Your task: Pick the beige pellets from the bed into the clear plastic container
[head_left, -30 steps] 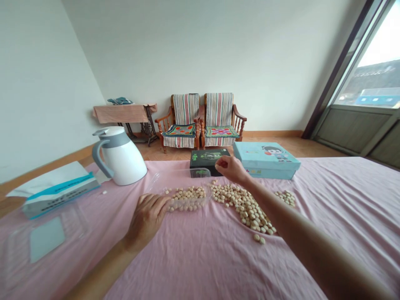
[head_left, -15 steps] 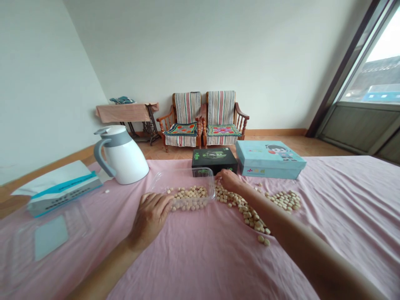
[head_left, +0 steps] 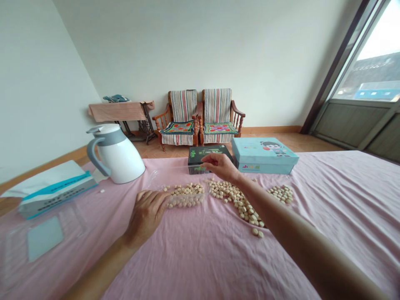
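At the near left corner of a clear plastic container [head_left: 152,178], my left hand [head_left: 148,214] is closed over the wall. Many small, pale tan, rounded pieces [head_left: 186,193] lie in the container. My right hand [head_left: 223,166] is raised above the container's right side, in front of a black box [head_left: 194,167]. Its thumb and fingers are pinched; what they hold, if anything, is too small to make out. Under the right wrist and forearm, a loose heap of the same pieces [head_left: 231,193] spreads over the pink cloth [head_left: 187,254].
A light blue box [head_left: 265,156] stands behind the heap. On the left are a white-and-grey jug [head_left: 123,160], a tissue pack [head_left: 59,187] and a clear plastic lid [head_left: 73,223]. A smaller group of pieces [head_left: 281,193] lies right of my forearm. Two chairs [head_left: 215,112] stand beyond.
My right hand has lifted from the heap's far left edge and moved up and left over the container's side. My left hand stays on the container. The view has shifted slightly.
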`<state>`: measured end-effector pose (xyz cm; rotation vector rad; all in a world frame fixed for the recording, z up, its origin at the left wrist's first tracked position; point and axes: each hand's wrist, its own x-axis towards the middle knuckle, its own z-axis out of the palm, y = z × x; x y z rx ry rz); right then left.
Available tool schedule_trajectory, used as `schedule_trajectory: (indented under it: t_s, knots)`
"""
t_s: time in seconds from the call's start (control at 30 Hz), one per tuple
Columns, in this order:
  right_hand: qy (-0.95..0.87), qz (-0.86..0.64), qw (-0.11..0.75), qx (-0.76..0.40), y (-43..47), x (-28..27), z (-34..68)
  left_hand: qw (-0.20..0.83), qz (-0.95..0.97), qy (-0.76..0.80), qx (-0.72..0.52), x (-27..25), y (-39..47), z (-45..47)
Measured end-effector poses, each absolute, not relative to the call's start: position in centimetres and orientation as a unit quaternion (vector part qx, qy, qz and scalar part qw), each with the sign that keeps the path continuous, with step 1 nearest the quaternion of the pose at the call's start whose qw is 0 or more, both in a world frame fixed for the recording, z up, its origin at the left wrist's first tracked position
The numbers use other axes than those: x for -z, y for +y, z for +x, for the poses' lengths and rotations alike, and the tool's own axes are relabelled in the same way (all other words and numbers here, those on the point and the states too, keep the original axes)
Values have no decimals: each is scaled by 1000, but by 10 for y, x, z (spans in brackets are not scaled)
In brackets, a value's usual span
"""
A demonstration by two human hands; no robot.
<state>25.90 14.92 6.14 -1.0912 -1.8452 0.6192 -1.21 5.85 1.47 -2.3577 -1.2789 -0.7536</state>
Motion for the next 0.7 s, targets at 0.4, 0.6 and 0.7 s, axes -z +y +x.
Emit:
schedule_trajectory:
  t_s: [0.4,0.6,0.7]
  knots:
    - [-795,-554,210,-126,182,-1,270,179,-830,-455,268,-14,57,-11]
    - [-787,-567,212,-120,186,8,270,167,-828,-464,268,-14,57,-13]
    - [-749,-586,293,-98,183,-6,278,165,-829,-466,261,-16,60,-20]
